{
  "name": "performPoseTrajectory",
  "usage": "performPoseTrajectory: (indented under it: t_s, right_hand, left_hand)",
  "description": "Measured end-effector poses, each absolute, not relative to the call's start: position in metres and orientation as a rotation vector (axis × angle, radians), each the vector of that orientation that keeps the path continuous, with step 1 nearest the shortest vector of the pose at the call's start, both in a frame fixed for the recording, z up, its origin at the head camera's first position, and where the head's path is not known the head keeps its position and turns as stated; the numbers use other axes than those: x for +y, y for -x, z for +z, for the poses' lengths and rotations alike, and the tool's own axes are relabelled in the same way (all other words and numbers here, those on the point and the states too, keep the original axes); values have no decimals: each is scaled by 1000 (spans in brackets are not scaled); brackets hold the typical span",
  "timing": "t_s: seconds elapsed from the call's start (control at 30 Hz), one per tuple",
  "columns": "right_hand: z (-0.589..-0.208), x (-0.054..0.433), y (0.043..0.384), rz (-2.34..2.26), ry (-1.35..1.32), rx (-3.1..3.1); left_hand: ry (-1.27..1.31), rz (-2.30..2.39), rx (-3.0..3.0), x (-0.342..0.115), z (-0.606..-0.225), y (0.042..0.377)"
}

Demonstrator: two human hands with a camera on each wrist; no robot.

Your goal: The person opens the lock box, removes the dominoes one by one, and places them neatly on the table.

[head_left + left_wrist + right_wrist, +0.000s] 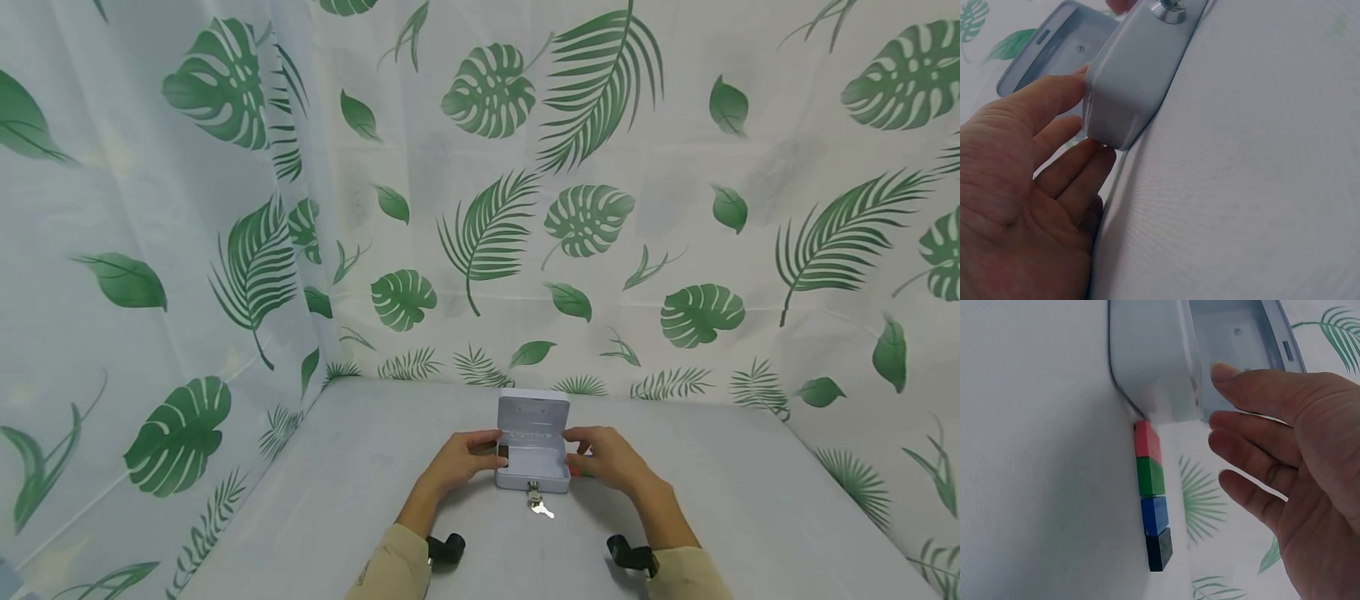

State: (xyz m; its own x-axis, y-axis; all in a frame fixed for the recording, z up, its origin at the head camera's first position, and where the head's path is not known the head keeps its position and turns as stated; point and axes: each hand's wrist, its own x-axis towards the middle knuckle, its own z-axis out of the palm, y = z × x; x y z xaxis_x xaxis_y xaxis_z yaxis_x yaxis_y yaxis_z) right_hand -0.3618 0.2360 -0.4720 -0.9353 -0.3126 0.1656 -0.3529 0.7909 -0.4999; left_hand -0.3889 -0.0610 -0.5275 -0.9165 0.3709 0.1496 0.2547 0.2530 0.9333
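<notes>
A light grey metal cash box (532,479) stands on the table with its lid (533,414) raised. A key bunch (541,506) hangs from the lock on its front. My left hand (459,462) is at the box's left side, fingers loosely extended, thumb touching the rim; its fingertips are partly hidden by the box in the left wrist view. A dark patch (503,451) shows inside near that thumb; its kind is unclear. At the right side, my right hand (611,460) has its thumb by the rim and its other fingers slightly bent, holding nothing.
Beside the box's right wall a row of small blocks lies on the table: red (1147,439), green (1150,476), blue (1154,515) and black (1159,549). A leaf-patterned curtain (510,300) hangs behind and along both sides of the white table (360,475).
</notes>
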Motion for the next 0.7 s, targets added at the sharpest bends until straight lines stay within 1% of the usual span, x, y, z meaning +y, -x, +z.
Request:
performPoseTrajectory:
  t_s: [0.43,0.7]
  right_hand:
    - [-473,228,364,853,-628,-2837]
    - [-470,216,361,900,-624,-2839]
  left_hand:
    - [-599,1731,2420,-61,-527,389]
    - [-607,1743,2410,-61,-528,389]
